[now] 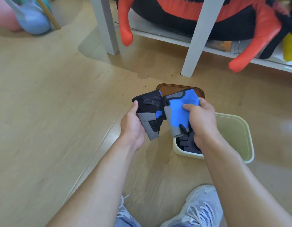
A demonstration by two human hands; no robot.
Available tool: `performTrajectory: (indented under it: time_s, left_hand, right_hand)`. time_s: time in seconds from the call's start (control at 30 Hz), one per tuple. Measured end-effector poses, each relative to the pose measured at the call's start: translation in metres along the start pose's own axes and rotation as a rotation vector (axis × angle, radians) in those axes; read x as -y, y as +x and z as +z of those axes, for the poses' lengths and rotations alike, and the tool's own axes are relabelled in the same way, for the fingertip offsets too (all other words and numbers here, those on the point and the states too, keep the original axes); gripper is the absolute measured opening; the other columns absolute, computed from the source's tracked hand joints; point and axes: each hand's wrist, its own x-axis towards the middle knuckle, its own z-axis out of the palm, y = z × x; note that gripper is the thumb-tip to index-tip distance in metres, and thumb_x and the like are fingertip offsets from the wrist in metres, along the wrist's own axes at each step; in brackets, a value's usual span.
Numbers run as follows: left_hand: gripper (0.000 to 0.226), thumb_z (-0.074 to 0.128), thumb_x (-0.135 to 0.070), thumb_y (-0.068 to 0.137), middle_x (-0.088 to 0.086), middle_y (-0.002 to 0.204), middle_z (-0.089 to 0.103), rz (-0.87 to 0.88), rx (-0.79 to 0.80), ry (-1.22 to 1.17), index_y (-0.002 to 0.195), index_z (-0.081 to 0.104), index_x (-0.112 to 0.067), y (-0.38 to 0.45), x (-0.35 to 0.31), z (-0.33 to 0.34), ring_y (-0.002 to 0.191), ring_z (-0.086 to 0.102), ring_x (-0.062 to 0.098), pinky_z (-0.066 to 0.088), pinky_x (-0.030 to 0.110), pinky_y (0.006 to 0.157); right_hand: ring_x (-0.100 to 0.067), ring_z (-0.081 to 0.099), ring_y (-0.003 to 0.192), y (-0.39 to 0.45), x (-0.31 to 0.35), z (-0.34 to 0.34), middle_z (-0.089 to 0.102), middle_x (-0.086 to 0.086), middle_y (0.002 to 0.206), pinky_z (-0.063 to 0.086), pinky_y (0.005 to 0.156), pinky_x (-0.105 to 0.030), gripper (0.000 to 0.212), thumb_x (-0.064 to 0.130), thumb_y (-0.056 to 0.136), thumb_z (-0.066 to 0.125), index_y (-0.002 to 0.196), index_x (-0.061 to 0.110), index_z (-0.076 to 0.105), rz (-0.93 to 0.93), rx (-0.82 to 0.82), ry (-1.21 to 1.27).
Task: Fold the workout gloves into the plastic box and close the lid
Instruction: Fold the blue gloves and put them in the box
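I hold a blue, black and grey workout glove [174, 112] in the air with both hands, above the left end of the box. My left hand [132, 126] grips its black mesh and grey side. My right hand [201, 118] pinches its blue side with the thumb on top. The pale green plastic box [237, 133] stands open on the floor below my right hand. Inside it lies a dark glove [186, 143], partly hidden by my right wrist. The brown lid [173, 90] lies flat on the floor behind the held glove, mostly covered by it.
White shelf legs [199, 40] stand just beyond the lid, with a red and black plush toy [183, 12] on the shelf. Pink and blue kettlebells [32, 18] sit far left. My light blue sneakers [201, 208] are at the bottom edge on the wooden floor.
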Motion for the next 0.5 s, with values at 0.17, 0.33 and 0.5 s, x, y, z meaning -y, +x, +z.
performTrajectory:
  time_s: [0.17, 0.33, 0.5]
  left_hand:
    - [0.039, 0.052, -0.034, 0.105, 0.018, 0.112, 0.078, 0.004, 0.004, 0.043, 0.124, 0.068, -0.004, 0.001, 0.004, 0.001, 0.110, 0.073, 0.037, 0.059, 0.049, 0.097]
    - [0.047, 0.053, -0.042, 0.103, 0.025, 0.124, 0.072, -0.010, 0.070, 0.082, 0.126, 0.070, -0.004, 0.000, 0.009, 0.002, 0.118, 0.067, 0.042, 0.049, 0.060, 0.106]
    - [0.044, 0.053, -0.045, 0.103, 0.013, 0.121, 0.076, 0.024, 0.180, 0.174, 0.126, 0.071, -0.011, -0.002, 0.010, 0.003, 0.113, 0.072, 0.031, 0.057, 0.046, 0.098]
  right_hand:
    - [-0.024, 0.078, 0.096, -0.001, 0.003, 0.002, 0.080, -0.002, 0.105, 0.063, 0.083, -0.043, 0.017, 0.009, 0.098, 0.065, 0.112, 0.018, 0.068, -0.004, 0.189, 0.130]
    - [-0.017, 0.077, 0.093, -0.008, -0.009, 0.012, 0.079, 0.001, 0.103, 0.063, 0.085, -0.042, 0.024, 0.015, 0.092, 0.076, 0.113, 0.019, 0.067, -0.093, 0.284, -0.124]
    - [-0.013, 0.077, 0.091, -0.004, -0.015, 0.010, 0.079, 0.006, 0.100, 0.063, 0.084, -0.044, 0.026, 0.021, 0.088, 0.081, 0.109, 0.026, 0.067, -0.167, 0.205, -0.228]
